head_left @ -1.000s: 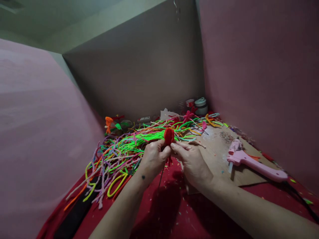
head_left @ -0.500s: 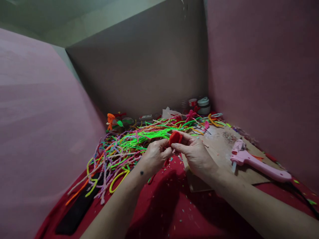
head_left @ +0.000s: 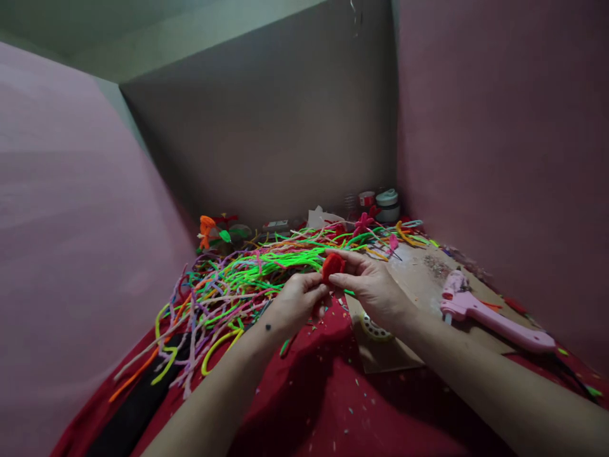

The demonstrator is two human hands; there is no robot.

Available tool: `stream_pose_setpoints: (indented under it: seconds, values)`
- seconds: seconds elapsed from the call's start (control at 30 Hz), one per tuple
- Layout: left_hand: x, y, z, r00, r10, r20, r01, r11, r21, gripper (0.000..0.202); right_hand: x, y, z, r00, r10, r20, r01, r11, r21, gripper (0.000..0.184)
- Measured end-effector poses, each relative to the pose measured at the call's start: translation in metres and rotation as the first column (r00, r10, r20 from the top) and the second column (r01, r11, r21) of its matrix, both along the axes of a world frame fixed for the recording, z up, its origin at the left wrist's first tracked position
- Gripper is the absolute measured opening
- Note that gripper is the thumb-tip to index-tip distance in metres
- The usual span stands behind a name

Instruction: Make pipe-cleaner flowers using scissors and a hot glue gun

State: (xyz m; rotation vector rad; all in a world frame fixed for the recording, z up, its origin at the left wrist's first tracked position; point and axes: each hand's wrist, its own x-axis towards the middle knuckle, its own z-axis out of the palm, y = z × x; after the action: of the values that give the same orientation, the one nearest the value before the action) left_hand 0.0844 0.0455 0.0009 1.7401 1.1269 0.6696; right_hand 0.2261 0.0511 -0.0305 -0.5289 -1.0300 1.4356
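Note:
A small red fuzzy piece, looking like coiled pipe cleaner (head_left: 332,268), is held up between my two hands over the red cloth (head_left: 328,393). My left hand (head_left: 301,297) pinches its lower left side with thumb and fingertips. From the right, my right hand (head_left: 373,285) grips it, fingers behind and thumb in front. Parts of the piece are hidden by the fingers. Just beyond and to the left lies a tangled heap of pipe cleaners (head_left: 280,260) in green, pink, purple, orange and yellow.
On the right, a pink glue gun (head_left: 499,320) lies on a brown board (head_left: 394,355), beside a round holed ring (head_left: 375,328). A black strip (head_left: 137,400) is at the lower left. An orange pipe-cleaner flower (head_left: 206,230) and a lidded container (head_left: 387,206) stand at the back.
The view has shifted slightly. Both hands keep the red piece in nearly the same place, with small finger movements. The holed ring under my right hand now shows.

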Motion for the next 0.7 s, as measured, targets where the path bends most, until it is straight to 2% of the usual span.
stream_pose_setpoints:
  seconds: [0.1,0.17,0.23,0.3,0.37,0.5,0.57,0.7]
  values:
    - [-0.005,0.006,-0.005,0.997,-0.034,0.075,0.039,0.997,-0.067,0.025,0.003,0.003,-0.002,0.999,0.024,0.035,-0.024,1.000,0.011,0.039]
    - [-0.007,0.007,-0.012,0.996,-0.003,0.088,0.009,0.998,-0.065,0.021,0.004,0.003,-0.003,0.998,-0.008,0.070,0.007,1.000,0.017,0.038]
    - [-0.007,0.007,-0.018,0.998,0.050,0.037,-0.050,0.999,0.003,0.017,0.006,0.003,-0.002,0.989,-0.072,0.126,0.064,0.996,0.061,0.031]
    - [-0.007,0.006,-0.023,0.993,0.103,-0.061,-0.094,0.986,0.135,0.015,0.007,0.003,-0.001,0.970,-0.152,0.189,0.130,0.984,0.124,0.020]
    - [-0.007,0.004,-0.026,0.969,0.162,-0.189,-0.100,0.948,0.301,0.015,0.007,0.002,0.001,0.935,-0.234,0.267,0.194,0.966,0.168,0.014]
    - [-0.008,0.001,-0.030,0.892,0.289,-0.348,-0.038,0.814,0.579,0.016,0.006,0.000,0.004,0.860,-0.338,0.383,0.262,0.935,0.238,0.013]
    - [-0.010,0.000,-0.031,0.875,0.321,-0.363,-0.010,0.761,0.649,0.016,0.006,-0.002,0.004,0.855,-0.346,0.387,0.253,0.929,0.272,0.014]
    - [-0.012,-0.002,-0.033,0.854,0.346,-0.388,0.030,0.713,0.701,0.016,0.004,-0.004,0.005,0.834,-0.369,0.411,0.267,0.921,0.285,0.015]
